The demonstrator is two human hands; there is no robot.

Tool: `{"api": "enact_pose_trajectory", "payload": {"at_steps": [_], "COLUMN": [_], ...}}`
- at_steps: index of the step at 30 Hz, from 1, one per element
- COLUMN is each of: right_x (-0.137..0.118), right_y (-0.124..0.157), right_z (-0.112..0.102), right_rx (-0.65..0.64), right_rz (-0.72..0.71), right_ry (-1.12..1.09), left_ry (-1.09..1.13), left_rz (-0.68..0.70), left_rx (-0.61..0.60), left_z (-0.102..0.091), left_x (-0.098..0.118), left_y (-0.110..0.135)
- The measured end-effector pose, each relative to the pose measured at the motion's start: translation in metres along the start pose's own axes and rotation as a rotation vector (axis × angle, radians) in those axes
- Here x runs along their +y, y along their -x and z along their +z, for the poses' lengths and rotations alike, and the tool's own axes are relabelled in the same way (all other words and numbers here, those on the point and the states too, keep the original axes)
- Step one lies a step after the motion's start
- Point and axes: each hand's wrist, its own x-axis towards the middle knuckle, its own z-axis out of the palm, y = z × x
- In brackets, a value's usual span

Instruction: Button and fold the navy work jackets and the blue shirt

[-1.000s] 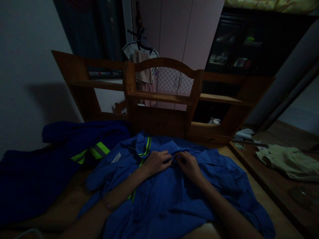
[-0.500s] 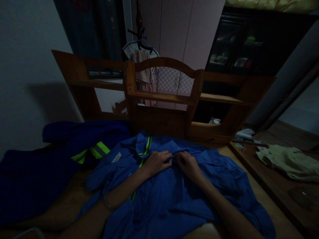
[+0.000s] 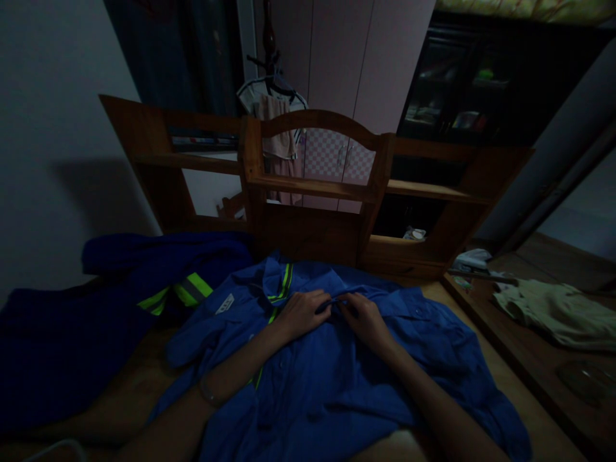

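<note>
A blue work shirt (image 3: 308, 378) with yellow-green trim and a white label lies spread in front of me. My left hand (image 3: 305, 314) has its fingers closed on the shirt's fabric near the middle. Close by on the right, my right hand (image 3: 364, 319) pinches the same stretch of cloth, thumb and forefinger together. A small fold of blue fabric runs between the two sets of fingertips. Whether a button is in the pinch is too dark to tell. A bracelet circles my left wrist.
A darker blue garment (image 3: 58, 340) with reflective yellow-green bands lies at the left. Behind the shirt stands a wooden headboard (image 3: 312, 186) with shelves. Pale cloth (image 3: 558, 314) lies beyond the bed's wooden edge (image 3: 510, 359) at the right. Clothes (image 3: 276, 128) hang on a rack behind.
Both hands keep almost the same place on the shirt. Only the fingers have shifted very slightly at the pinched cloth.
</note>
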Motion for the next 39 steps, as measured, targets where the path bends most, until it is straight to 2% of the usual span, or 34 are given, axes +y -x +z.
{"api": "enact_pose_trajectory", "payload": {"at_steps": [18,33,39], "right_x": [0.0031,0.0003,0.0002], "right_y": [0.0022,0.0014,0.0014], "right_z": [0.0009,-0.0012,-0.0006], "right_rx": [-0.035,-0.045,-0.05], "right_rz": [-0.015,0.0,0.006], "right_ry": [0.07,0.065,0.056], "left_ry": [0.069,0.061,0.084], "left_rz": [0.113,0.041,0.076], "left_rx": [-0.037,-0.033,-0.035], "left_z": [0.0012,-0.0011,-0.0025], "left_x": [-0.0087,-0.0022,-0.0048], "left_y": [0.0001,0.0,0.0001]}}
